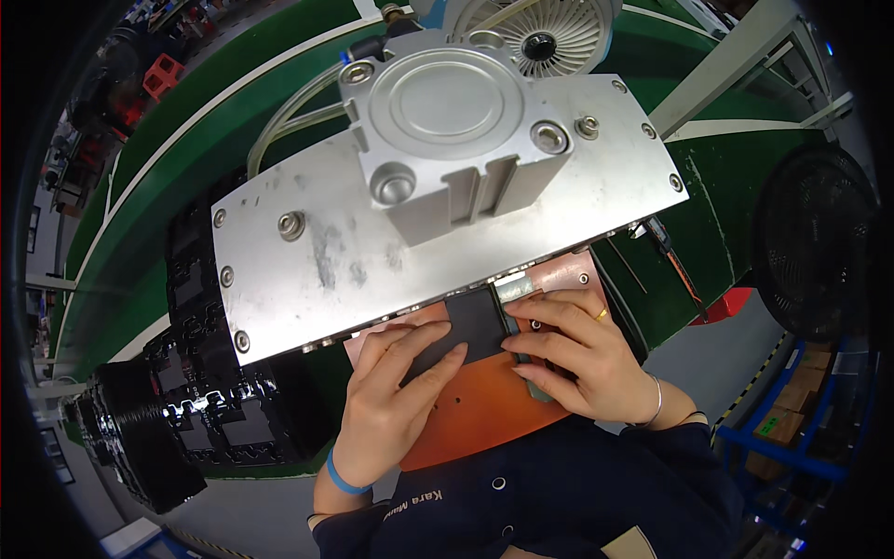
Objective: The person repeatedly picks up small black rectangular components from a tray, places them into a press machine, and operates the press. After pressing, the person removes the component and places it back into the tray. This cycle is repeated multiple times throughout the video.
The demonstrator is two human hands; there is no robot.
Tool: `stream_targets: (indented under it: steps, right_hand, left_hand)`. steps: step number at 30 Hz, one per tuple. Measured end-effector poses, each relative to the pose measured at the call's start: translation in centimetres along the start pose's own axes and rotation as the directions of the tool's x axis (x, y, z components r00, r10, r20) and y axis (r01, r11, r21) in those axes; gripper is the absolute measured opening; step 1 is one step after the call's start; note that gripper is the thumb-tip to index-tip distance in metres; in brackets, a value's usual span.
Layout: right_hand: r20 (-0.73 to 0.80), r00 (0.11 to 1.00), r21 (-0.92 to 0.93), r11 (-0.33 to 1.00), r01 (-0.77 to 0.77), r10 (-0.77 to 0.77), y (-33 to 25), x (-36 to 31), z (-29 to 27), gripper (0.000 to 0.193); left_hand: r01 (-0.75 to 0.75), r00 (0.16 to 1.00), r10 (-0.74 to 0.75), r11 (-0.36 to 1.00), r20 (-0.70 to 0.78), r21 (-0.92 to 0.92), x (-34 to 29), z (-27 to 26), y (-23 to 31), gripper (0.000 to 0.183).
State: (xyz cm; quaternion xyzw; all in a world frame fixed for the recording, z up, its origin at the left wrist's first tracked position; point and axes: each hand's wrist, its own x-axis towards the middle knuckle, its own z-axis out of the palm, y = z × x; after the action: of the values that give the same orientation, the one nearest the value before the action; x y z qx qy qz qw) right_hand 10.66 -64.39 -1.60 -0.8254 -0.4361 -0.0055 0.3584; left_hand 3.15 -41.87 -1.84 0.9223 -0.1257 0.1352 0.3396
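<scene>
A dark grey flat sheet [476, 326] lies on an orange-brown base plate [466, 410], its far edge under the front of a silver metal press [410, 252]. My left hand [386, 387] comes from the lower left, index finger and thumb bent onto the sheet's left part. On the other side, my right hand [582, 359] has its fingertips at the sheet's right edge, beside a pale metal strip [540, 384]. Between them the two hands hold the sheet. What lies beneath the press plate is hidden.
A square cylinder block [466, 102] tops the press, with an air hose behind it. Black glossy moulded trays [223, 419] are stacked left. A caliper-like tool [675, 261] lies right on the green table [717, 196]. A white fan [540, 42] stands behind, a black fan [815, 242] at right.
</scene>
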Motion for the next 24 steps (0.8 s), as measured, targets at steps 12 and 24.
stream_targets:
  steps: [12,24]
  right_hand:
    - [0.065,0.997,-0.031,0.999,0.032,-0.03,-0.18,-0.02,-0.04,0.034]
    - [0.146,0.988,-0.22,0.972,0.084,-0.053,-0.86,-0.31,0.04,0.045]
  left_hand:
    - [0.03,0.999,-0.029,0.999,-0.026,0.034,-0.11,0.58,0.27,0.034]
    - [0.039,0.999,-0.039,0.997,-0.007,0.066,-0.15,0.42,0.35,0.036]
